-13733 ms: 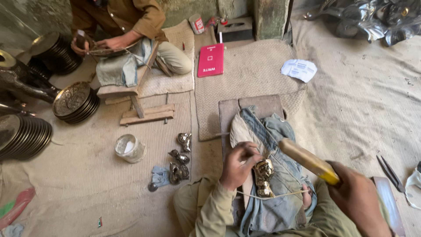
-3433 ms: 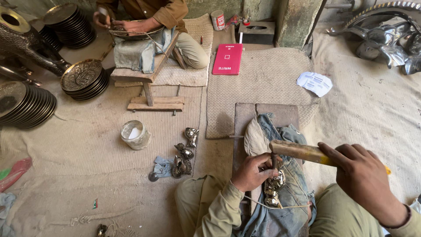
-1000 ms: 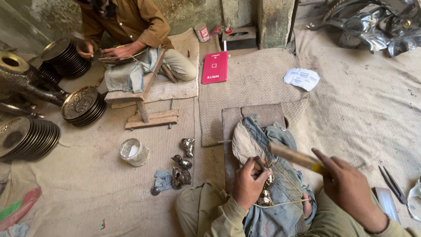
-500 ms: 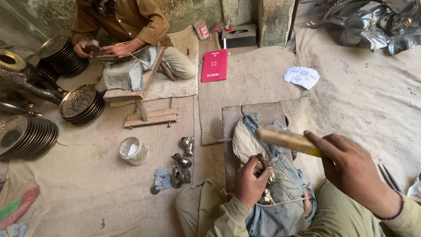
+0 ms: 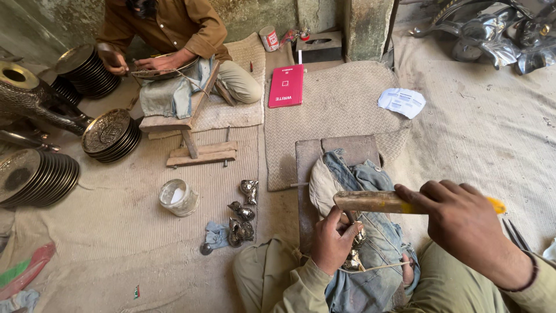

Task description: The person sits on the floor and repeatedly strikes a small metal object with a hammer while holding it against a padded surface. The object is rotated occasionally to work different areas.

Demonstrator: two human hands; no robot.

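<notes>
While left hand [image 5: 333, 240] fingers pinch small metal piece [image 5: 354, 255] lower centre, right hand [image 5: 463, 223] fist grips wooden hammer handle [image 5: 370, 201] just abv it.

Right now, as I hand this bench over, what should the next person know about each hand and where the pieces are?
Left hand: closed around a small shiny metal piece, holding it on the denim-covered pad in the lap.
Right hand: gripping a wooden-handled hammer, held level just above the left hand.
More small metal pieces lie on the floor cloth to the left, beside a small round tin.
How much of the held piece is worked cannot be told; the hand hides most of it.
A second person works a round plate across the floor, with stacked plates nearby.
</notes>
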